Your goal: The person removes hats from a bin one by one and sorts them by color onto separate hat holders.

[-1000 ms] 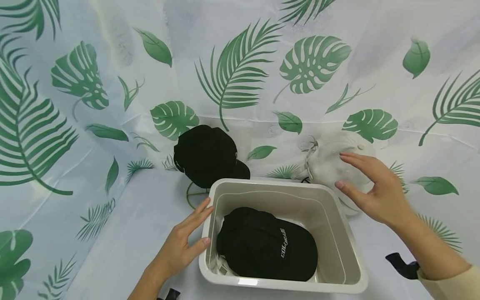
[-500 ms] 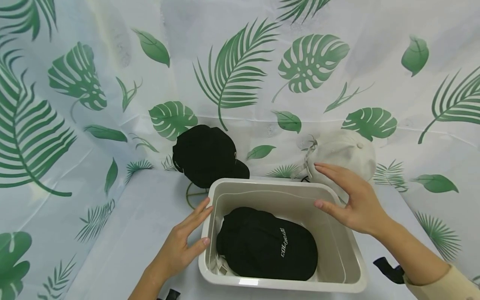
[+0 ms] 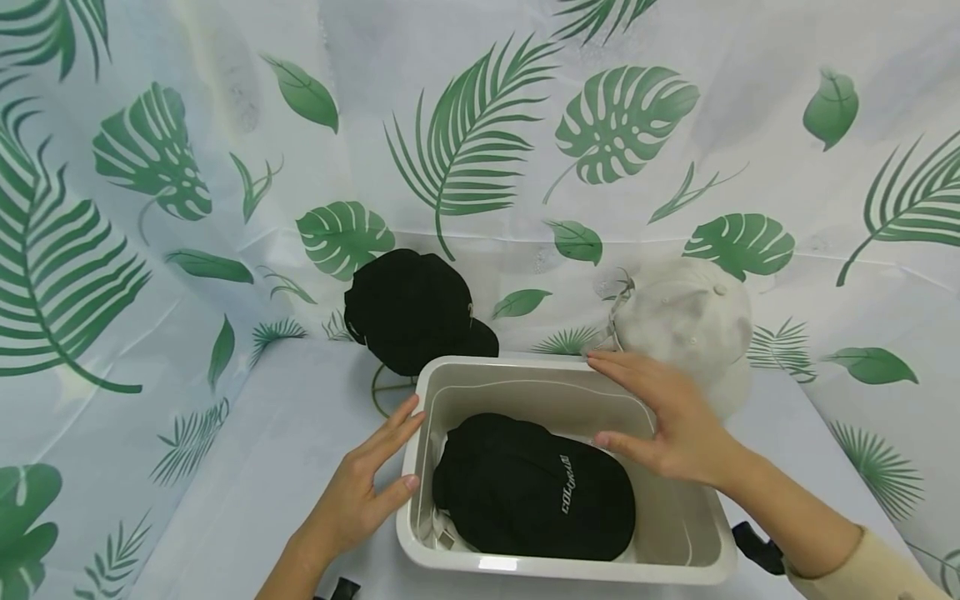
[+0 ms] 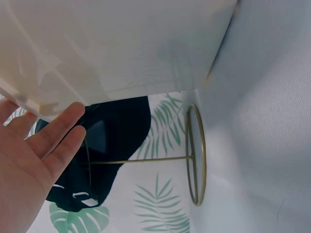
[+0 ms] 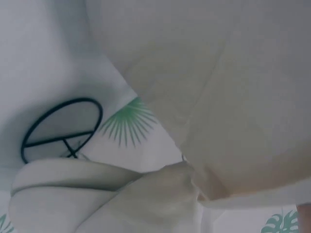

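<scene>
A cream plastic bin (image 3: pixel 570 572) stands in the middle of the table in the head view. Inside it lies a black cap (image 3: pixel 517 492) with white lettering, over something pale that is mostly hidden. My left hand (image 3: pixel 367 487) touches the bin's left rim with fairly straight fingers; the left wrist view shows this hand (image 4: pixel 29 165) against the bin's side. Above the bin's right part hovers my right hand (image 3: pixel 667 429), fingers and thumb apart, holding nothing. Only a sliver of skin shows in the right wrist view.
Behind the bin, a black cap (image 3: pixel 408 312) hangs on a gold wire stand (image 4: pixel 194 160). At the back right a pale cap (image 3: pixel 682 312) sits above a black wire stand (image 5: pixel 58 139). A leaf-print sheet (image 3: pixel 480 142) forms the backdrop.
My right hand has moved left, from in front of the pale cap to over the bin. The left hand keeps its place at the rim.
</scene>
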`<state>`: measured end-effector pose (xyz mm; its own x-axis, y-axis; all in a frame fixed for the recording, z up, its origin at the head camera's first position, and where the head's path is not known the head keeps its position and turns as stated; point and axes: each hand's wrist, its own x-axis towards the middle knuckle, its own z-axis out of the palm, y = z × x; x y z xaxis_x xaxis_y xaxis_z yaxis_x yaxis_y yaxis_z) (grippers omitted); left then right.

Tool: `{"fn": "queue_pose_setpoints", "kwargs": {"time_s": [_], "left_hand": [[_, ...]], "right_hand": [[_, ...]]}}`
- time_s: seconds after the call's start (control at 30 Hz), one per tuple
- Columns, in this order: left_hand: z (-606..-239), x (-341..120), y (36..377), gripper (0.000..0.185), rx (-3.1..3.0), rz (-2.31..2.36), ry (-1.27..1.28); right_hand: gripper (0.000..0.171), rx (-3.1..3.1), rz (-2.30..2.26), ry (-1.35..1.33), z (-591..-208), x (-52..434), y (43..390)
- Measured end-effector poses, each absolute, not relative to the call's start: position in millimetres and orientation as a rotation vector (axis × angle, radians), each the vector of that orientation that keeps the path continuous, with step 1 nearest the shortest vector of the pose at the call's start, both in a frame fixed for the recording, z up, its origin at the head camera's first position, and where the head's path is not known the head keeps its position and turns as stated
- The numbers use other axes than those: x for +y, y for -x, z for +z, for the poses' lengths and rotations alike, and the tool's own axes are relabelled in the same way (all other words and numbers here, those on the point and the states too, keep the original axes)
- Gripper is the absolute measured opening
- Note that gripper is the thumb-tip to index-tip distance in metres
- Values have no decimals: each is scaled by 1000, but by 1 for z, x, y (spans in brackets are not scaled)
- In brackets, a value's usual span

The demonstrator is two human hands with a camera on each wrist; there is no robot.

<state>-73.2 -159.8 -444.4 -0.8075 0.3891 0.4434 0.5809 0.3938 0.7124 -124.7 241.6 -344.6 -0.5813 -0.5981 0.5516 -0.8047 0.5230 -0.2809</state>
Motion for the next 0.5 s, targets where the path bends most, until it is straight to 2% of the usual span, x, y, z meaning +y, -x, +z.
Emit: {"fn": "queue_pose_setpoints", "kwargs": {"time_s": [0.5], "left_hand": [[-441, -160, 73, 68, -2467, -1360, 852]], "right_hand": [[79, -2487, 717, -1193, -362, 220, 116]]}}
